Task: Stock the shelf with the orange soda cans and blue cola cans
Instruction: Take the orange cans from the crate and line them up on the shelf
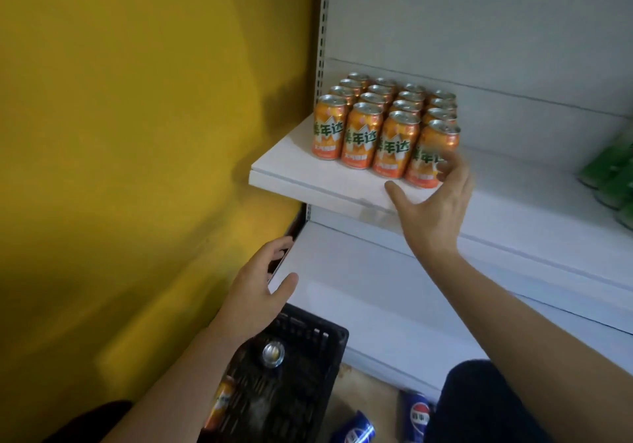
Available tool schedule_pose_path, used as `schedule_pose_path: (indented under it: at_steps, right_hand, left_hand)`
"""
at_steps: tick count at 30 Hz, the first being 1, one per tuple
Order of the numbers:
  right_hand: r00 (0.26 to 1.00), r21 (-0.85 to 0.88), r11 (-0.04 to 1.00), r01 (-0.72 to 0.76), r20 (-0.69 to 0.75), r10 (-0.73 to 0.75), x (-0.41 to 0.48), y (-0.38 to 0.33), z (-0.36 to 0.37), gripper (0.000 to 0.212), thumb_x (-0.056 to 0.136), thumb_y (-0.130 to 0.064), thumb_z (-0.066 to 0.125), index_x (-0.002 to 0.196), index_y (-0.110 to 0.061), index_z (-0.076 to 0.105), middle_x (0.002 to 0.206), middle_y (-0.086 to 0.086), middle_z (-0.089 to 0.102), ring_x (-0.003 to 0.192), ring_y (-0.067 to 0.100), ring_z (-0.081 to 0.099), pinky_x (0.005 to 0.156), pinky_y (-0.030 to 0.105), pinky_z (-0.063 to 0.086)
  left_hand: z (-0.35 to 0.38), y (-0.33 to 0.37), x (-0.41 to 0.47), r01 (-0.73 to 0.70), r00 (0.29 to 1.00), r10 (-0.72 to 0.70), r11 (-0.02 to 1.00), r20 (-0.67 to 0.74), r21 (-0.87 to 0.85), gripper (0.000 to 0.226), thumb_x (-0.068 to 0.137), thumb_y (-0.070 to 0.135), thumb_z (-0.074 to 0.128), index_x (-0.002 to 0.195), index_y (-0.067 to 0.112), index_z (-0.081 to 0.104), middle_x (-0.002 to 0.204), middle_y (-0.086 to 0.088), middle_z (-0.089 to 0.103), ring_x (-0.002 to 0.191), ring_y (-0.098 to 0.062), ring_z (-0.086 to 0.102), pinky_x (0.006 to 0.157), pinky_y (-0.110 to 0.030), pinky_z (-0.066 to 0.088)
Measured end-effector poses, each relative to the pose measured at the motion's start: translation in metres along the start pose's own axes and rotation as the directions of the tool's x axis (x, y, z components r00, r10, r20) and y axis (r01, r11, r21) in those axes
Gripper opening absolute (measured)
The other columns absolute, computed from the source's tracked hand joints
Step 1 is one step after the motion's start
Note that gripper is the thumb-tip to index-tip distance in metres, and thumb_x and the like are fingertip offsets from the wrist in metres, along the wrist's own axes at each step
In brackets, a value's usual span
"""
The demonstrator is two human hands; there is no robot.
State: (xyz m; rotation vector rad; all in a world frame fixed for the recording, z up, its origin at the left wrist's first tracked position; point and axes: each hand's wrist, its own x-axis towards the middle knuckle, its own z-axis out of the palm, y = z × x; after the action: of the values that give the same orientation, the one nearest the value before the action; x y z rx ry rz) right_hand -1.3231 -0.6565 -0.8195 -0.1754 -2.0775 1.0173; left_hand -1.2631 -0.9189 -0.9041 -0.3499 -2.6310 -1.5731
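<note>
black basket [325, 334]: two orange cans [273, 353] | right hand [432, 211] spread by shelf can [422, 165] | left hand [254, 292] open, empty

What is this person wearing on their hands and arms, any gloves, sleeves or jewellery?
Nothing shows on them. The left hand and right hand are bare, without gloves; no ring, watch or bracelet is visible. The left forearm and right forearm are uncovered to the frame edge, so no sleeve is in view.

Shop: white retail shelving [325, 185], slotted upright [321, 31], orange soda cans [380, 127] in neat rows.
</note>
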Motion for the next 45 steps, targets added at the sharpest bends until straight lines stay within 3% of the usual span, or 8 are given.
schedule_pose_path:
  at_steps: [5,12,22,28,35,38,41,45]
  right_hand:
    - [0.922,0.067,0.995,0.074,0.376,-0.093,-0.094,-0.011,0.022,0.069,0.079,-0.032,0.084,0.135,-0.019,0.045,0.12,-0.005,0.042,0.101,0.009,0.048,0.082,0.024,0.042]
    - [0.659,0.015,0.992,0.126,0.746,-0.095,-0.171,-0.009,0.069,0.065,0.081,-0.041,0.079,0.135,-0.025,0.044,0.131,0.0,0.046,0.115,0.019,0.054,0.092,0.031,0.049]
    - [0.318,-0.162,0.986,0.026,0.937,0.146,-0.275,0.063,0.145,0.057,0.088,-0.038,0.074,0.135,-0.027,0.045,0.134,-0.001,0.048,0.119,0.017,0.054,0.1,0.03,0.047]
    - [0.251,-0.224,0.974,-0.041,0.941,0.227,-0.311,0.1,0.179,0.056,0.089,-0.037,0.073,0.135,-0.028,0.042,0.135,0.0,0.048,0.114,0.016,0.053,0.091,0.026,0.046]
    - [0.22,-0.25,0.96,-0.124,0.937,0.272,-0.32,0.12,0.202,0.054,0.089,-0.029,0.074,0.134,-0.026,0.045,0.137,0.003,0.049,0.099,0.008,0.051,0.089,0.023,0.042]
    - [0.197,-0.263,0.959,-0.102,0.94,0.278,-0.319,0.125,0.202,0.054,0.089,-0.029,0.074,0.134,-0.026,0.045,0.137,0.005,0.049,0.109,0.015,0.054,0.088,0.022,0.04]
    - [0.147,-0.277,0.957,-0.091,0.946,0.288,-0.306,0.122,0.2,0.055,0.088,-0.027,0.074,0.135,-0.028,0.045,0.135,0.005,0.049,0.12,0.024,0.053,0.084,0.022,0.041]
    - [0.115,-0.222,0.974,-0.033,0.968,0.225,-0.272,0.103,0.194,0.059,0.086,-0.031,0.075,0.136,-0.026,0.045,0.131,0.005,0.05,0.115,0.023,0.053,0.085,0.025,0.041]
  left_hand:
    - [-0.014,-0.012,-0.023,0.008,0.999,-0.016,0.99,0.05,0.144,0.052,0.098,0.028,0.058,0.147,0.031,0.039,0.143,0.022,0.04,0.129,0.009,0.038,0.104,-0.02,0.035]
    - [-0.024,-0.048,-0.062,0.182,0.98,-0.197,0.946,0.03,0.269,0.048,0.097,0.022,0.06,0.142,0.026,0.046,0.134,0.015,0.046,0.122,-0.001,0.044,0.104,-0.023,0.041]
    - [0.033,-0.199,-0.091,0.506,0.782,-0.613,0.727,0.109,0.464,0.06,0.092,0.024,0.065,0.147,0.017,0.04,0.142,-0.004,0.049,0.131,-0.021,0.049,0.108,-0.035,0.042]
    - [0.065,-0.293,-0.1,0.681,0.588,-0.803,0.557,0.098,0.476,0.065,0.091,0.021,0.066,0.147,0.009,0.035,0.143,-0.02,0.046,0.133,-0.038,0.045,0.11,-0.04,0.038]
    - [0.103,-0.348,-0.11,0.622,0.526,-0.849,0.42,0.045,0.661,0.088,0.09,0.022,0.068,0.157,0.008,0.012,0.154,-0.022,0.033,0.142,-0.037,0.036,0.116,-0.041,0.033]
    - [0.107,-0.344,-0.11,0.67,0.548,-0.837,0.441,0.003,0.598,0.092,0.084,0.018,0.073,0.156,0.01,0.016,0.153,-0.02,0.036,0.14,-0.037,0.038,0.115,-0.042,0.034]
    - [0.103,-0.333,-0.1,0.819,0.51,-0.86,0.48,-0.018,0.314,0.096,0.072,0.023,0.083,0.152,0.016,0.03,0.141,-0.018,0.051,0.129,-0.037,0.052,0.107,-0.043,0.044]
    - [0.076,-0.287,-0.073,0.782,0.623,-0.781,0.624,0.034,0.007,0.076,0.071,0.016,0.083,0.135,0.023,0.044,0.119,-0.005,0.063,0.106,-0.025,0.064,0.075,-0.03,0.057]
